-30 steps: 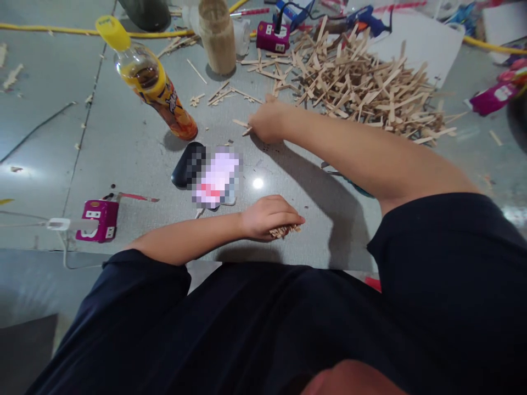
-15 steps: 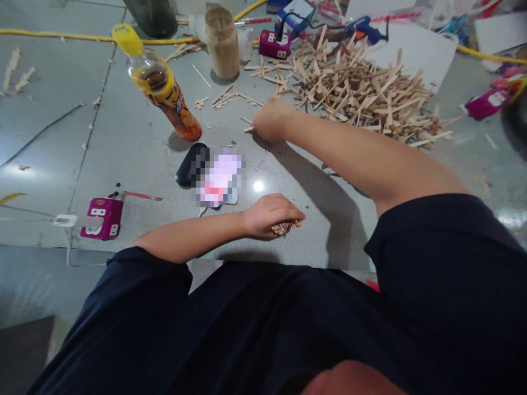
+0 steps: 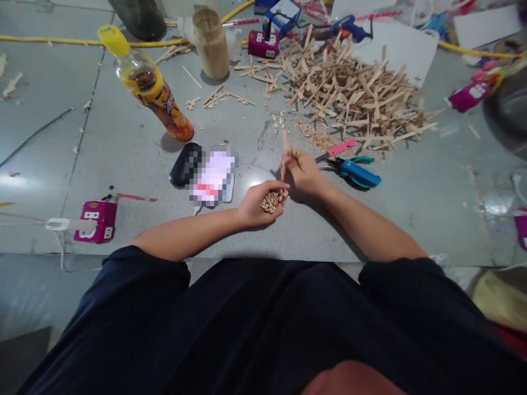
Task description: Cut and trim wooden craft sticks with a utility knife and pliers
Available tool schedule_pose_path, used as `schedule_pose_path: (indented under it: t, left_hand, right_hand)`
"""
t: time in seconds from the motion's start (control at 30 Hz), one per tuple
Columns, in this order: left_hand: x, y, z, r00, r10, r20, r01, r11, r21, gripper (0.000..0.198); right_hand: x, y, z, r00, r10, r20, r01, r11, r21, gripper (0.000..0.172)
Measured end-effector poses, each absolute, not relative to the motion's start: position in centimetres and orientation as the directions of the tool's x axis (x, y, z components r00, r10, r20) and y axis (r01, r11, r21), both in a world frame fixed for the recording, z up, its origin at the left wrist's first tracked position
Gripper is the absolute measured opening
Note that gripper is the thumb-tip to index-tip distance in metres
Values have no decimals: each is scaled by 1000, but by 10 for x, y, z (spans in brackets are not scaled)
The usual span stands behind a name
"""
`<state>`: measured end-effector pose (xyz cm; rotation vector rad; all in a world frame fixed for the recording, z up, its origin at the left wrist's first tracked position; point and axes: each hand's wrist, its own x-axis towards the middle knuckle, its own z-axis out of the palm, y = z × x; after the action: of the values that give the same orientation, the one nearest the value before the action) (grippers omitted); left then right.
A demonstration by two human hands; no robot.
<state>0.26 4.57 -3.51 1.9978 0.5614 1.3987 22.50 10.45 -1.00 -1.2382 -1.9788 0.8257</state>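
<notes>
My left hand (image 3: 256, 206) is wrapped round a bundle of thin wooden sticks (image 3: 273, 201), whose cut ends face up toward me. Just to its right, my right hand (image 3: 303, 171) pinches a wooden stick (image 3: 284, 144) that points away from me; motion blurs the fingers a little, so whether it is more than one stick I cannot tell. Beyond both hands spreads a large heap of loose wooden sticks (image 3: 354, 82). Blue-handled pliers (image 3: 360, 173) and a pink-handled cutter (image 3: 341, 147) lie right of my right hand, beside small wood shavings (image 3: 317, 136).
A yellow-capped drink bottle (image 3: 154, 90) stands left, near a jar (image 3: 211, 46). A black case (image 3: 185, 164) and a blurred phone (image 3: 214, 175) lie left of my hands. Purple power sockets (image 3: 99, 219), a glue gun (image 3: 352, 27) and a yellow cable (image 3: 74, 41) surround the work area.
My right hand has drawn back from the loose sticks near the jar toward my left hand, bringing a stick along. The pliers and cutter are now uncovered. My left hand has turned its bundle upward.
</notes>
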Motion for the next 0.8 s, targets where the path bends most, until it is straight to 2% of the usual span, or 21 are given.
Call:
schedule_pose_path:
  t: [0.13,0.23,0.33,0.4,0.6,0.8]
  left_hand:
    - [3,54,-39,173,729,663,36,-677,735,49]
    - [2,59,-43,116,679,725,78,-734,675,49]
    - [1,59,-45,168,657,735,94,-753,651,49]
    - [0,58,-48,205,662,721,110,-747,655,50]
    - [-1,57,-50,315,716,623,122,-682,721,58]
    - [-1,53,-40,310,630,712,113,-768,630,41]
  right_hand:
    - [237,46,-23,-416,891,182,514,395,-762,68]
    - [234,37,-28,-456,873,172,548,428,-719,49]
    - [227,38,-32,-479,860,174,573,457,-681,27]
    - [223,38,-32,-490,852,182,576,474,-666,20]
    - [226,35,-24,-520,827,214,540,513,-667,22]
    - [227,33,-20,-498,838,226,488,486,-725,25]
